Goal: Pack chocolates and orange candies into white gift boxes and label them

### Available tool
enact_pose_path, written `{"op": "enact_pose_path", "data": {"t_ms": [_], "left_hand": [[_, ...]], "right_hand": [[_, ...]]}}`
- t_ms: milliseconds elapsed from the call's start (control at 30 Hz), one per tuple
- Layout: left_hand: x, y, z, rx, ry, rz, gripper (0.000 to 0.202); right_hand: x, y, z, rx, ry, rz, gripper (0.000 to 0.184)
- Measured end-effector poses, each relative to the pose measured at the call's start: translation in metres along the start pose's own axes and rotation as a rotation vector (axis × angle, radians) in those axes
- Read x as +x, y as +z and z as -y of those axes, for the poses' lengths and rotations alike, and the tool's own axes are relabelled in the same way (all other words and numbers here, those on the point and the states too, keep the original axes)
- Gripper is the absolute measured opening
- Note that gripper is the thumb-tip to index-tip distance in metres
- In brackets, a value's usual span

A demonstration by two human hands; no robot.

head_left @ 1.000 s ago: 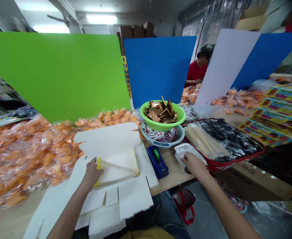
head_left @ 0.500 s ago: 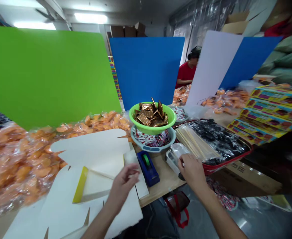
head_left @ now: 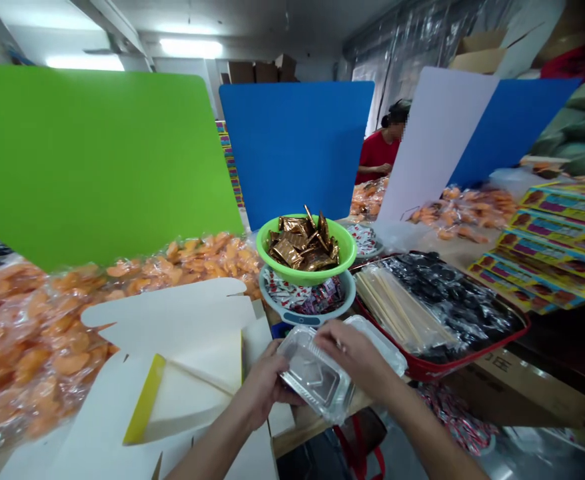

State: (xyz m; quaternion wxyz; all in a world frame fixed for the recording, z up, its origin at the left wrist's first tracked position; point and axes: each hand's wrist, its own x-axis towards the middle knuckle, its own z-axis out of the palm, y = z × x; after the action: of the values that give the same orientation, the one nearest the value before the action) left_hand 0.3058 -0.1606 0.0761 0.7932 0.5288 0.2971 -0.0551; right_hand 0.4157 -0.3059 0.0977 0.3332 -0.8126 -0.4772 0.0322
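Observation:
A clear plastic clamshell box (head_left: 317,381), its lid spread apart, is held over the table's front edge. My left hand (head_left: 267,381) grips its left side, thumb on top and fingers beneath. My right hand (head_left: 350,350) lies over the box's upper middle, fingers closed at the inner rim near the hinge. Behind them, a green bowl (head_left: 348,248) of brown foil sachets is stacked on a grey-blue bowl (head_left: 297,319) of small printed packets. Left of my left hand lies an unfolded white carton (head_left: 172,313) with yellow edges. The blue tape dispenser is mostly hidden behind the box.
Bagged orange pieces (head_left: 52,347) are heaped on the left. A red-rimmed tray (head_left: 515,330) on the right holds wooden sticks (head_left: 397,307) and black packets. Yellow printed boxes (head_left: 557,247) stack beyond it. Green and blue (head_left: 297,147) panels stand behind; a person in red (head_left: 376,155) sits farther back.
My right hand has brought the clear box leftward from beside the tray, and its lid is now spread. My left hand has moved right and taken hold of it.

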Motion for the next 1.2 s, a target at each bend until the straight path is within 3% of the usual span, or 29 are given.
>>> {"op": "enact_pose_path", "data": {"t_ms": [100, 200, 267, 367, 500, 600, 667, 733, 867, 967, 1200], "left_hand": [[0.001, -0.012, -0.003, 0.061, -0.058, 0.002, 0.047], [0.002, -0.016, -0.005, 0.079, -0.091, 0.006, 0.05], [0.004, -0.017, -0.007, 0.074, -0.103, 0.008, 0.052], [0.007, -0.018, -0.008, 0.058, -0.109, 0.017, 0.053], [0.012, -0.02, -0.009, 0.056, -0.125, 0.03, 0.05], [0.015, -0.021, -0.011, 0.058, -0.121, 0.032, 0.049], [0.018, -0.022, -0.012, 0.056, -0.11, 0.04, 0.048], [0.02, -0.023, -0.013, 0.064, -0.106, 0.045, 0.048], [0.02, -0.024, -0.013, 0.07, -0.13, 0.05, 0.049], [0.019, -0.023, -0.012, 0.055, -0.145, 0.045, 0.049], [0.02, -0.02, -0.014, 0.07, -0.156, 0.049, 0.052]], "right_hand": [[0.049, 0.006, -0.023, -0.199, 0.207, 0.063, 0.02], [0.087, 0.024, -0.043, -0.386, 0.278, 0.217, 0.016], [0.1, 0.035, -0.052, -0.404, 0.285, 0.241, 0.015], [0.099, 0.038, -0.055, -0.426, 0.277, 0.238, 0.02], [0.075, 0.011, -0.042, -0.434, 0.278, 0.16, 0.024], [0.057, -0.009, -0.026, -0.244, 0.195, 0.092, 0.023], [0.057, -0.012, -0.019, -0.111, 0.129, 0.098, 0.023], [0.068, -0.004, -0.018, -0.161, 0.078, 0.119, 0.024], [0.103, 0.029, -0.028, -0.484, -0.064, 0.242, 0.024], [0.119, 0.046, -0.032, -0.517, -0.12, 0.285, 0.026], [0.123, 0.046, -0.024, -0.554, -0.108, 0.224, 0.032]]}}
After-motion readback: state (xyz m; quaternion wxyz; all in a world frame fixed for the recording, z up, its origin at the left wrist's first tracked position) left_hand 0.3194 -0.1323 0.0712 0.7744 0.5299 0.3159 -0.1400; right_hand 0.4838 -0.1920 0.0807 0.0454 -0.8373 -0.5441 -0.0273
